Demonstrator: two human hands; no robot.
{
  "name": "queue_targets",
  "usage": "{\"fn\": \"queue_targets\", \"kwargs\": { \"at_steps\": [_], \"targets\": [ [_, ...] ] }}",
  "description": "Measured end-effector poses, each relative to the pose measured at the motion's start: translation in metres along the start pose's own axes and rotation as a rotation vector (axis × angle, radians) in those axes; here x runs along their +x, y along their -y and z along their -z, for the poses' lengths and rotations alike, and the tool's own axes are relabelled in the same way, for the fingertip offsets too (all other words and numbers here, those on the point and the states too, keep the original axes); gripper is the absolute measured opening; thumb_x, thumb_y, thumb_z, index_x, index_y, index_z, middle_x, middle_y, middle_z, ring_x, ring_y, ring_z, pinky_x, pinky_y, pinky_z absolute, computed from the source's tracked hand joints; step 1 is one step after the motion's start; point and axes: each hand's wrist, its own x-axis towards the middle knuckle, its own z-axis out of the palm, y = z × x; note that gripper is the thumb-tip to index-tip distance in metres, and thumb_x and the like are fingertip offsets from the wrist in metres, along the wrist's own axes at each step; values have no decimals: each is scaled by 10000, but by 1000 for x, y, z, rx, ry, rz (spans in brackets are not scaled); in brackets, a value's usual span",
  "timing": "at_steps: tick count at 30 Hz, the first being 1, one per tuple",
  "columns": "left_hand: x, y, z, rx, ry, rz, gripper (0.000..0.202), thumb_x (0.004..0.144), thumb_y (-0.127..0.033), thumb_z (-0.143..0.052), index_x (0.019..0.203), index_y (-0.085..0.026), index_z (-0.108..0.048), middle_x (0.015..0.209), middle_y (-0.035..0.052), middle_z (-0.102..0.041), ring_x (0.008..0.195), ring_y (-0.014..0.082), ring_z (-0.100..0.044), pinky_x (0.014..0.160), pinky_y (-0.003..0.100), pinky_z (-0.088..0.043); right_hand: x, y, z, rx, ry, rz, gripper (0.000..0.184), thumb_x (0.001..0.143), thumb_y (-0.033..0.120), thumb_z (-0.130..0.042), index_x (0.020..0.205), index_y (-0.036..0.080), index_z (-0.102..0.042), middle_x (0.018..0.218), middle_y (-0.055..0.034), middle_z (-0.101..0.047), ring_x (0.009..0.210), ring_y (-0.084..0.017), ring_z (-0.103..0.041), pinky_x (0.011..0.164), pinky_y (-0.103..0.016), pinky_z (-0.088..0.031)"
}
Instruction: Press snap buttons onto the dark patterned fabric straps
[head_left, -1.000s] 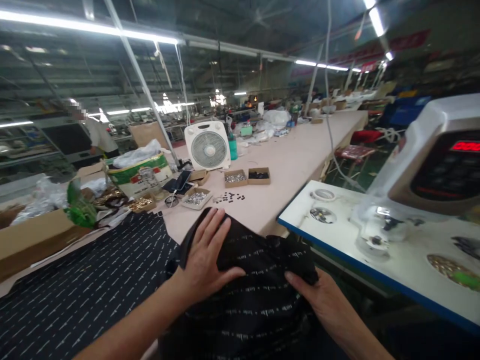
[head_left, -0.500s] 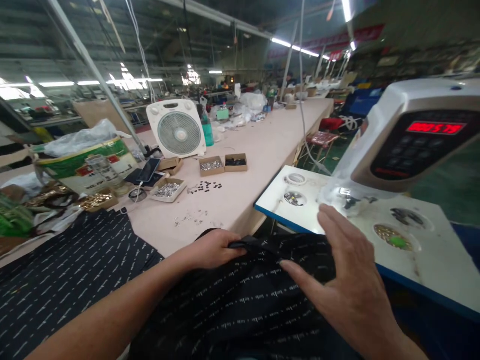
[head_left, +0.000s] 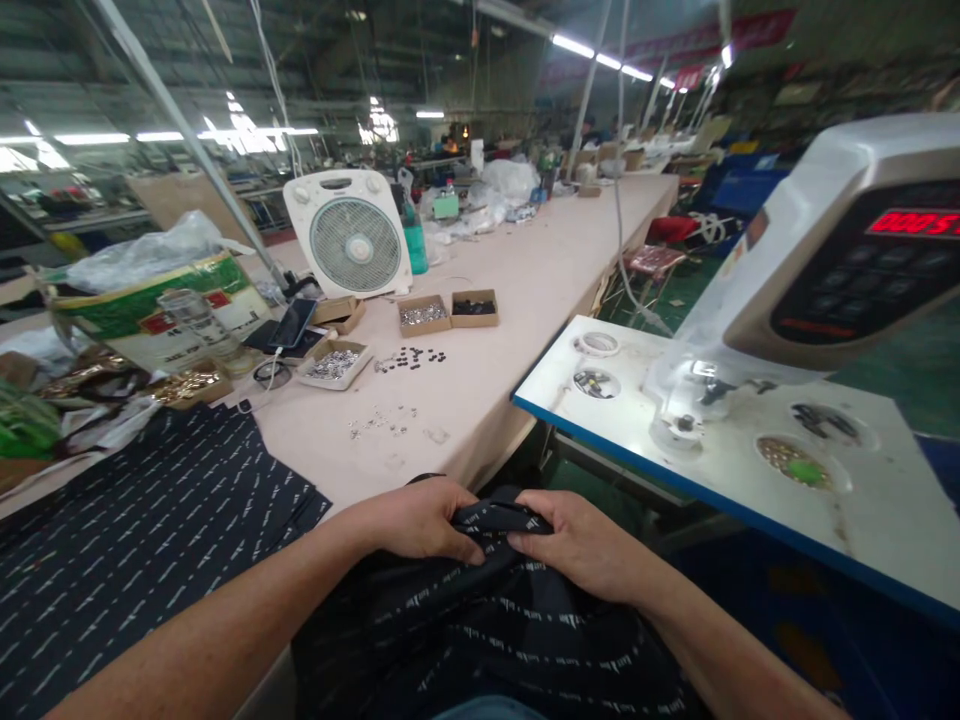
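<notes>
A black garment with rows of small white print, its cloth (head_left: 480, 620) bunched over my lap, has a folded edge pinched between both hands. My left hand (head_left: 431, 518) grips that edge from the left, thumb in front and fingers behind. From the other side my right hand (head_left: 574, 535) pinches the same edge, a short span of fabric showing between the thumbs. On the table at the left lies more of the same printed cloth (head_left: 150, 540), spread in flat layers. To my right stands a snap-fastening machine (head_left: 810, 260) with a red digital display.
The machine's white worktop (head_left: 622, 420) has round wells of small metal parts. On the pink table (head_left: 480, 400) stand a box fan (head_left: 352, 240), a box of silver parts (head_left: 424, 315), a box of black parts (head_left: 474, 308) and a phone (head_left: 292, 322). Loose fasteners lie nearby.
My right hand, open and spread half a second ago, has moved left and closed on the garment's edge. My left hand keeps its hold. The view has shifted slightly.
</notes>
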Motion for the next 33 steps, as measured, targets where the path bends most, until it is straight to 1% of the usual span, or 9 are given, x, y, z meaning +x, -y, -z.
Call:
{"fn": "queue_targets", "kwargs": {
  "at_steps": [2,4,8,12,15,20,25,29,33],
  "targets": [
    [3,4,1,-22,-1,-33,154,788,-320,-691,808,-167,-686,723,-37,-589,693,124,-499,662,225,-406,1,1,0,29,11,-24,95,835,212,-602,862,178,-686,774,20,-640,730,-153,-569,637,-238,-403],
    [7,8,0,-103,0,-35,163,792,-323,-678,833,-165,-684,745,-33,-600,697,125,-504,688,237,-410,3,2,1,33,-5,-49,109,837,224,-593,867,176,-686,764,20,-628,722,-151,-560,627,-238,-396],
    [13,14,-12,-354,34,64,221,753,-340,-689,867,-151,-669,720,-34,-598,642,109,-490,676,243,-393,5,1,2,-21,-55,-72,119,811,198,-577,843,174,-689,764,15,-638,736,-161,-575,633,-243,-399],
    [17,20,-23,-578,-30,162,241,701,-339,-712,831,-142,-665,688,-28,-612,599,101,-509,610,230,-391,6,1,2,-64,-74,-80,159,816,193,-558,867,178,-707,795,7,-674,780,-179,-608,662,-252,-416],
    [21,24,-25,-678,-47,183,251,662,-334,-771,782,-136,-675,673,-21,-635,579,97,-529,591,223,-403,9,3,2,-83,-85,-93,152,819,190,-556,845,180,-705,783,8,-675,763,-174,-610,651,-246,-417],
    [26,33,-24,-821,-16,118,313,613,-294,-854,842,-129,-718,752,-6,-689,628,92,-579,667,221,-453,17,4,4,-91,-101,-119,107,830,226,-593,794,187,-687,724,26,-644,695,-147,-582,611,-229,-403],
    [33,45,-20,-900,26,110,388,673,-372,-844,943,-114,-741,803,26,-710,639,90,-605,690,222,-476,29,2,8,-103,-115,-143,91,829,212,-602,772,189,-669,712,37,-630,687,-134,-570,593,-217,-391],
    [38,51,-13,-946,15,121,382,657,-365,-861,917,-110,-748,783,26,-712,629,87,-611,675,208,-489,42,5,12,-92,-99,-150,89,830,198,-604,777,191,-676,714,40,-631,693,-131,-570,602,-216,-400],
    [38,57,-8,-1031,50,109,365,622,-306,-879,899,-103,-755,784,30,-719,631,93,-628,662,202,-512,52,7,16,-85,-63,-195,69,822,205,-629,806,189,-694,720,34,-637,696,-138,-576,597,-219,-408]
  ]
}}
